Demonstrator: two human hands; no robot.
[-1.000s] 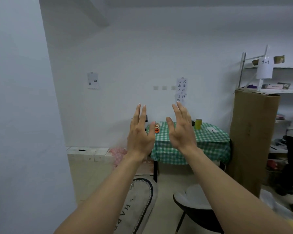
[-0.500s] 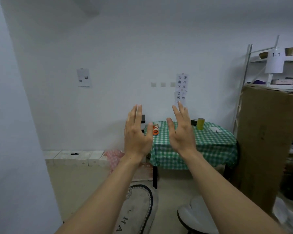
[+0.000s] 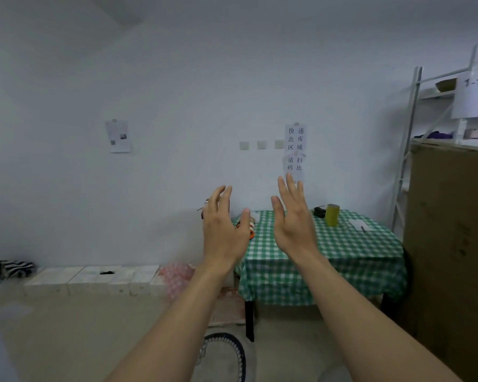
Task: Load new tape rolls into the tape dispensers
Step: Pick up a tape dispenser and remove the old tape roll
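Observation:
Both my hands are raised in front of me with fingers spread, holding nothing. My left hand [image 3: 223, 230] partly hides an orange and white tape dispenser [image 3: 251, 226] at the left end of a table with a green checked cloth [image 3: 342, 260]. My right hand [image 3: 293, 219] is held up beside it, in front of the table's back edge. A yellowish tape roll [image 3: 332, 215] stands upright further right on the table, with a small black object [image 3: 319, 211] just behind it. The table is still some way ahead of me.
A tall cardboard box [image 3: 450, 244] stands right of the table, with a white metal shelf [image 3: 414, 111] behind it. White boxes [image 3: 94, 279] line the wall at floor level on the left. An oval rug [image 3: 226, 357] lies on the floor before the table.
The view has swung left and closer to the table, and the chair has left the frame. My hands stay raised and have spread slightly apart; the left fingers have curled a little.

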